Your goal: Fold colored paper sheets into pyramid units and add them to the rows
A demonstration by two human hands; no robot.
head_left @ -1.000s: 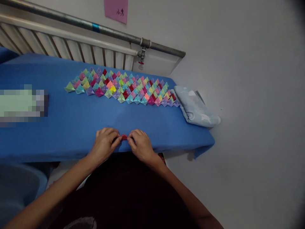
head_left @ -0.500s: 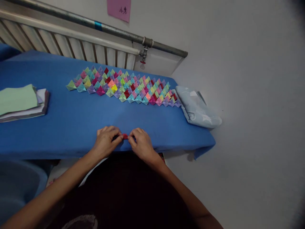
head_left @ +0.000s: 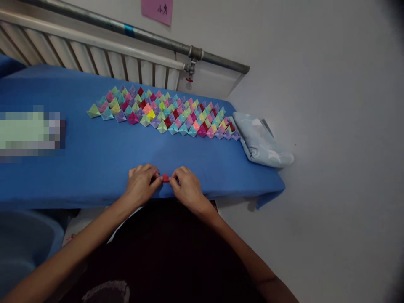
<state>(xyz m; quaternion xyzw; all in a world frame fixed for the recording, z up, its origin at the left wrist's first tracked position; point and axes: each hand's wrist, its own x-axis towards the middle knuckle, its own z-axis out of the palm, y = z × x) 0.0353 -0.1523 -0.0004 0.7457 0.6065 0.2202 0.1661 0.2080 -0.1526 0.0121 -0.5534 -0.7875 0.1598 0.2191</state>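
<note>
Between my two hands, close to the front edge of the blue-covered table (head_left: 104, 168), is a small folded piece of red paper (head_left: 166, 178). My left hand (head_left: 142, 182) pinches its left end with thumb and fingers. The right end is pinched by my right hand (head_left: 187, 184). Only the middle of the paper shows; the fingertips hide its ends. Farther back on the cloth stand rows of small folded paper boats (head_left: 162, 127) in many colours, apart from both hands.
A pale green and grey stack (head_left: 23, 132), blurred out, lies at the left. A folded grey-blue cloth (head_left: 263, 145) sits at the right end. Behind the table run a radiator (head_left: 107, 63) and a metal pipe (head_left: 158, 40). A blue plastic chair or tub (head_left: 31, 235) stands below left.
Both hands stay in nearly the same place, still pinching the red paper. Slightly more of its red surface shows between the fingertips. The boats have not moved.
</note>
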